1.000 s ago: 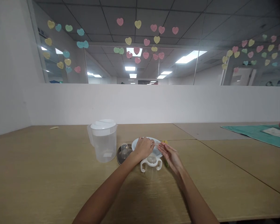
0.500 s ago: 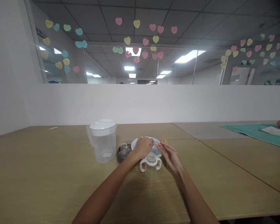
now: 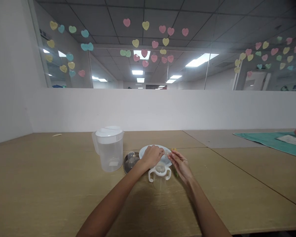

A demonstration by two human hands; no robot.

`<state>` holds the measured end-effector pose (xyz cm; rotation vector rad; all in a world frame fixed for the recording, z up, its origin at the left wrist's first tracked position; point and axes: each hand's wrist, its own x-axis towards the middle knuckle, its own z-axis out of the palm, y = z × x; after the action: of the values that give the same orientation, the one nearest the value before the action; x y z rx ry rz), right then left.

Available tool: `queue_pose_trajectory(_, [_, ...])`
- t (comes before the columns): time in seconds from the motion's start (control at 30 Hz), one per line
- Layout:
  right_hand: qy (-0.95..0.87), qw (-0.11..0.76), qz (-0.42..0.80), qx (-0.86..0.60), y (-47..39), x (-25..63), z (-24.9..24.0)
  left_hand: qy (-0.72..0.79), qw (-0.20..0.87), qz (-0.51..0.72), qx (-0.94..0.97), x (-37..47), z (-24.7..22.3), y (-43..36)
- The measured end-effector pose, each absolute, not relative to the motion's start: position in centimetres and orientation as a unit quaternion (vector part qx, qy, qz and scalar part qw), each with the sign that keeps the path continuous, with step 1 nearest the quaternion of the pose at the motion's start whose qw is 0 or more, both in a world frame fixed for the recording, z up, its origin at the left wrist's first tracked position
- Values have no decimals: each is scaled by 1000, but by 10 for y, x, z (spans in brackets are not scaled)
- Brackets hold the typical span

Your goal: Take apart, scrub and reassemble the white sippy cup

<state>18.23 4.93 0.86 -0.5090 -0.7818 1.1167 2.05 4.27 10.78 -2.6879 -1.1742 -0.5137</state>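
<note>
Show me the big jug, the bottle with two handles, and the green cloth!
Pitcher (image 3: 111,152): head view, clear front wall.
Two-handled bottle (image 3: 152,171): head view, white handle ring.
Green cloth (image 3: 268,139): head view, flat middle.

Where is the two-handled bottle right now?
In the head view, the two-handled bottle stands on the table just right of centre, at the near edge of the pale plate, between the forearms and right of the metal dish.
</note>
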Motion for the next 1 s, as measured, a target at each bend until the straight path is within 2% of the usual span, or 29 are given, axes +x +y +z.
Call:
queue_pose_trajectory(0.37, [-339,774,463,-268,49,184,9,-360,84,-183,-911,21,103,47])
queue_pose_trajectory(1.0, [-330,767,472,-283,48,184,9,-366,127,-149,-910,18,105,50])
